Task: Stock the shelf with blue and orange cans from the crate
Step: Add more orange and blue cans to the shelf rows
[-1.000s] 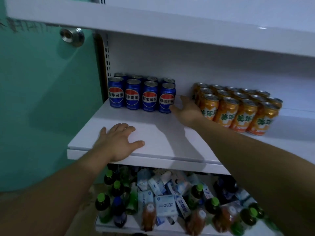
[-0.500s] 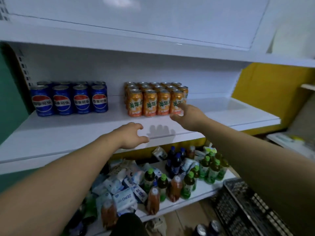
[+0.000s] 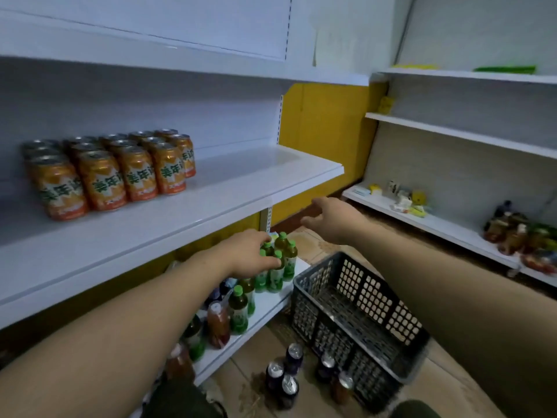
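Orange cans (image 3: 114, 173) stand in rows on the white shelf (image 3: 241, 188). On the floor sits the grey crate (image 3: 358, 315), with dark blue cans (image 3: 283, 375) standing just beside it. My right grip (image 3: 328, 220) hangs wide above the crate, holding nothing. My left grip (image 3: 247, 251), loosely curled, hovers by green-capped bottles (image 3: 287, 254).
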`<state>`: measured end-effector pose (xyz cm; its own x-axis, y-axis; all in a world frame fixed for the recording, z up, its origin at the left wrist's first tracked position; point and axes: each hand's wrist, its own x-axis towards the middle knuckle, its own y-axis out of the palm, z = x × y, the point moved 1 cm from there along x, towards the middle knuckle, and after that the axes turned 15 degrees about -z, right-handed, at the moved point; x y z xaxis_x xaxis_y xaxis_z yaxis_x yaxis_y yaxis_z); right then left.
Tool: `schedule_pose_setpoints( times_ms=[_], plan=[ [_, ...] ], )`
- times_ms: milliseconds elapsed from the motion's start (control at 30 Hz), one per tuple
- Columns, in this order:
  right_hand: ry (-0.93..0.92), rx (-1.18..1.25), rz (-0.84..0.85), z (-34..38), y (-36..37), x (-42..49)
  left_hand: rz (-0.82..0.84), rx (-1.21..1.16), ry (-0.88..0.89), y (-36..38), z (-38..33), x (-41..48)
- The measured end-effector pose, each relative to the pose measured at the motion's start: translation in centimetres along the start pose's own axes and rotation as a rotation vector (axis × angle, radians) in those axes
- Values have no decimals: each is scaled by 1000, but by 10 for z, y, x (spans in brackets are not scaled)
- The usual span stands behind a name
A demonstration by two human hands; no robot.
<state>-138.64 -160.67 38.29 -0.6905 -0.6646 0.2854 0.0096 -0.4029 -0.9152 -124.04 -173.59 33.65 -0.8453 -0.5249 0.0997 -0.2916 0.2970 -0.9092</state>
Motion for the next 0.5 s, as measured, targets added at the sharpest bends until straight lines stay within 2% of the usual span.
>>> schedule_pose_setpoints(
  times_ms=[233,500],
  plan=[
    [238,-34,162,-107,65,-46,303,-32,51,123,-35,23],
    [468,-58,497,-224,199,-98,622,-37,-25,304,-17,37]
  ],
)
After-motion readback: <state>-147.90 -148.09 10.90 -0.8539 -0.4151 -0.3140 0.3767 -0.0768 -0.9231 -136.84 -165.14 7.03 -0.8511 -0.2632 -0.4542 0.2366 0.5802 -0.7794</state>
